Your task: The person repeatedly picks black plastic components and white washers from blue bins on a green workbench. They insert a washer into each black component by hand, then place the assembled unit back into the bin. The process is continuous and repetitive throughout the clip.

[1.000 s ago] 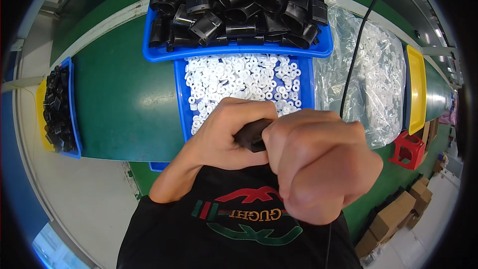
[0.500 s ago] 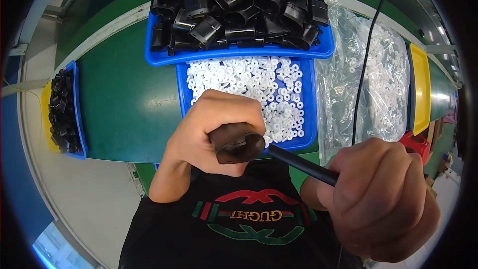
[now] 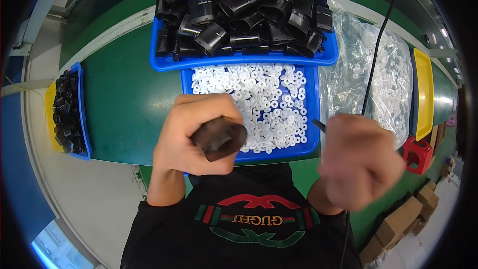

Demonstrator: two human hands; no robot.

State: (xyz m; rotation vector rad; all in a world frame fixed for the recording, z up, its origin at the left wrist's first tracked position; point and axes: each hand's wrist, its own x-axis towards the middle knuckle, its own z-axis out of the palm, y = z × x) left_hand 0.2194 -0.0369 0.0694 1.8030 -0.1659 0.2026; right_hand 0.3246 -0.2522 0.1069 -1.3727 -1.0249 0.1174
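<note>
My left hand (image 3: 177, 132) is closed around a black plastic tube piece (image 3: 211, 142), its wide oval open end turned up toward me. My right hand (image 3: 361, 162), smeared by motion, is closed on a thin black rod (image 3: 319, 125); only the rod's tip shows past the fingers. Rod and tube piece are apart. Just beyond both hands lies a blue tray (image 3: 312, 104) of small white rings (image 3: 279, 119). Behind and above it, a second blue tray (image 3: 239, 63) is heaped with similar black tube pieces (image 3: 244, 20).
A clear plastic bag (image 3: 343, 79) of white rings lies right of the trays, crossed by a black cable (image 3: 374, 60). Beyond it are a yellow tray (image 3: 423, 94) and a red stool (image 3: 417, 155). More black parts (image 3: 64, 109) fill a container at far left. Cardboard boxes (image 3: 398, 224) stand lower right.
The rod's tip has come away from the tube piece. My right hand has moved up and away from me, turning the rod. My left hand has shifted a little left with the piece.
</note>
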